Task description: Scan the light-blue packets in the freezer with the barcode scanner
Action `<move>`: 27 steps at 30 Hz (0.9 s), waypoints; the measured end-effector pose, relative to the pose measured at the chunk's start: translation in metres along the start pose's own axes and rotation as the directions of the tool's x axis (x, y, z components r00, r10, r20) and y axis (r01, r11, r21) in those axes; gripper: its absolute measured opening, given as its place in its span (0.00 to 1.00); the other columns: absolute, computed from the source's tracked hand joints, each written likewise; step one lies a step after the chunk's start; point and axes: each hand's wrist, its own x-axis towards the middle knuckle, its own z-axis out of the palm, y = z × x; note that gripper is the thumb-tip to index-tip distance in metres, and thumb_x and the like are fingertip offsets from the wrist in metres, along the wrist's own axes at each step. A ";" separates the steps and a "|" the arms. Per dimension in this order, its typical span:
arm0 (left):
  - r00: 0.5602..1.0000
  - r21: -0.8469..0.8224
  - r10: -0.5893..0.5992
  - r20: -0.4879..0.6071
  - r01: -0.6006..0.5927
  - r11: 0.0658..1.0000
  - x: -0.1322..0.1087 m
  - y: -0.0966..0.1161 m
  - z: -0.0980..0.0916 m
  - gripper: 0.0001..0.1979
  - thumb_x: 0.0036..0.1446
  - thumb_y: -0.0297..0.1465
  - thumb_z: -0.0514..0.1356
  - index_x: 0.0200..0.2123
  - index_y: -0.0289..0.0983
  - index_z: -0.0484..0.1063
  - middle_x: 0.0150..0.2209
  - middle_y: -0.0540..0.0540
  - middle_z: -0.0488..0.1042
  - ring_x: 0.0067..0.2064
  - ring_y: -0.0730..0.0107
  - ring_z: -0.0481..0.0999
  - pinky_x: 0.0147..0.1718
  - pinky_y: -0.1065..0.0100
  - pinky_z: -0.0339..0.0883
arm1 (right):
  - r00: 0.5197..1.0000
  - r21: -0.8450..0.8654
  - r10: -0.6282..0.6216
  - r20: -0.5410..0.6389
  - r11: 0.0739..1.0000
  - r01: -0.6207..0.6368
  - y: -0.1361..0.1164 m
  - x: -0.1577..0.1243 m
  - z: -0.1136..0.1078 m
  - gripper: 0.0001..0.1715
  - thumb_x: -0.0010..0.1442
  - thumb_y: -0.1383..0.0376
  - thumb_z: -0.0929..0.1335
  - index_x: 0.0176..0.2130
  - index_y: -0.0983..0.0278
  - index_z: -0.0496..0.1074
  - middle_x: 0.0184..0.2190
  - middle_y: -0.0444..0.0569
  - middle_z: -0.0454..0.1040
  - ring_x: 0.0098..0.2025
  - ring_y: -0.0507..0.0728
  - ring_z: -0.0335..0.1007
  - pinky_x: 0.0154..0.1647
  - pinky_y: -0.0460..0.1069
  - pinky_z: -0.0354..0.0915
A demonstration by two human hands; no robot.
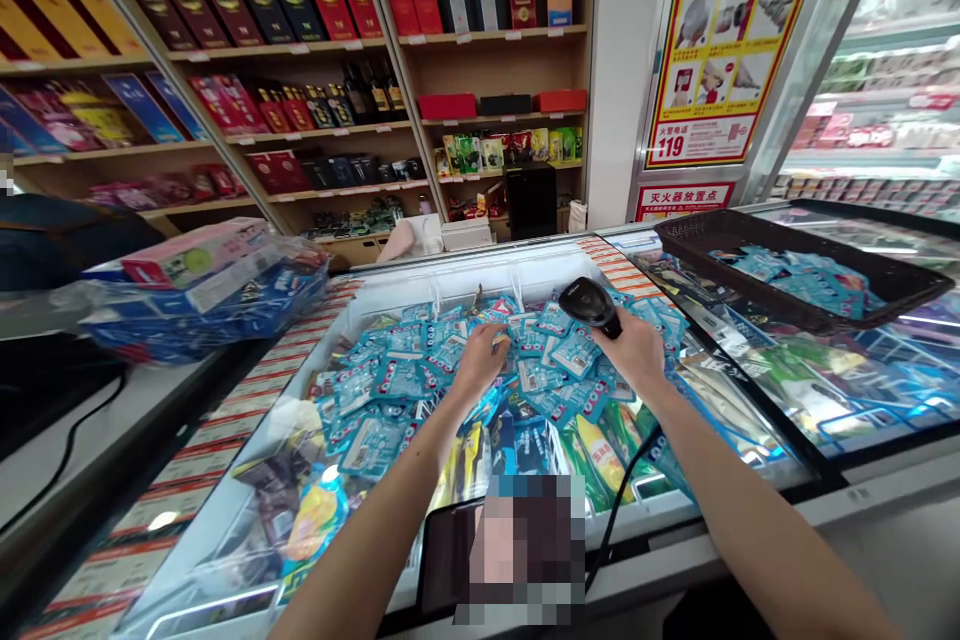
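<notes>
**Right hand clenched round barcode scanner; left hand down on blue packets.**

Scanner held firmly by the handle, head tipped over the heap and clear of the fingers, black cable hanging slack toward the near side. Left fingers curl into the packets mid-pile; cannot tell if they pinch one. Packets lie loose, overlapping, in the chest freezer; more sit in a dark basket on the glass lid to the right. Wrapped boxes rest at left.
</notes>
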 end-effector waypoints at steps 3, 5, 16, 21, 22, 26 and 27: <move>0.997 0.124 -0.010 0.071 0.001 0.992 -0.010 -0.006 -0.009 0.22 0.55 0.46 0.53 0.46 0.38 0.71 0.44 0.41 0.72 0.49 0.56 0.69 0.48 0.56 0.62 | 1.000 -0.018 -0.019 -0.004 1.000 0.019 -0.001 -0.002 0.000 0.23 0.55 0.48 0.63 0.39 0.63 0.70 0.28 0.51 0.74 0.31 0.59 0.69 0.29 0.49 0.55; 0.992 0.180 0.013 0.124 -0.036 0.983 -0.016 -0.010 -0.012 0.25 0.50 0.48 0.57 0.47 0.39 0.70 0.45 0.41 0.71 0.49 0.55 0.69 0.50 0.54 0.60 | 1.000 -0.017 -0.027 -0.012 0.999 0.027 -0.001 -0.002 -0.001 0.23 0.55 0.48 0.63 0.39 0.63 0.70 0.29 0.50 0.75 0.31 0.59 0.69 0.29 0.49 0.55; 0.960 -0.079 -0.232 0.156 0.246 0.966 -0.018 -0.007 -0.018 0.33 0.41 0.43 0.65 0.49 0.36 0.60 0.40 0.42 0.70 0.40 0.58 0.73 0.36 0.61 0.66 | 0.993 -0.051 -0.111 -0.046 0.993 0.109 -0.029 -0.001 -0.022 0.20 0.55 0.51 0.63 0.40 0.62 0.70 0.30 0.50 0.75 0.32 0.59 0.70 0.30 0.48 0.55; 0.972 -0.302 -0.233 0.006 0.224 0.927 -0.024 -0.010 -0.027 0.34 0.47 0.38 0.62 0.55 0.37 0.54 0.37 0.45 0.69 0.32 0.68 0.71 0.29 0.67 0.65 | 0.986 -0.051 -0.160 -0.037 0.986 0.158 -0.050 -0.004 -0.025 0.20 0.56 0.51 0.63 0.40 0.62 0.70 0.31 0.51 0.75 0.33 0.58 0.70 0.30 0.48 0.55; 0.974 -0.320 -0.224 -0.032 0.203 0.926 -0.026 -0.013 -0.030 0.32 0.48 0.37 0.61 0.55 0.37 0.55 0.37 0.46 0.70 0.33 0.69 0.71 0.30 0.67 0.65 | 0.986 -0.046 -0.160 -0.040 0.986 0.159 -0.052 -0.005 -0.023 0.20 0.56 0.51 0.63 0.40 0.62 0.70 0.31 0.51 0.75 0.33 0.58 0.70 0.30 0.48 0.55; 0.956 -0.304 -0.205 -0.208 0.136 0.943 -0.038 -0.025 -0.040 0.20 0.52 0.36 0.57 0.50 0.40 0.64 0.38 0.47 0.72 0.35 0.70 0.71 0.33 0.67 0.65 | 0.984 -0.020 -0.169 -0.055 0.986 0.168 -0.052 -0.012 -0.009 0.19 0.55 0.52 0.64 0.41 0.61 0.70 0.31 0.49 0.75 0.32 0.59 0.70 0.29 0.48 0.55; 0.945 -0.289 -0.201 -0.257 0.123 0.949 -0.041 -0.028 -0.042 0.18 0.54 0.36 0.56 0.48 0.40 0.66 0.38 0.47 0.72 0.34 0.70 0.70 0.32 0.67 0.65 | 0.982 -0.014 -0.182 -0.053 0.983 0.181 -0.051 -0.015 -0.005 0.19 0.55 0.53 0.64 0.42 0.61 0.70 0.32 0.49 0.75 0.33 0.59 0.71 0.29 0.48 0.55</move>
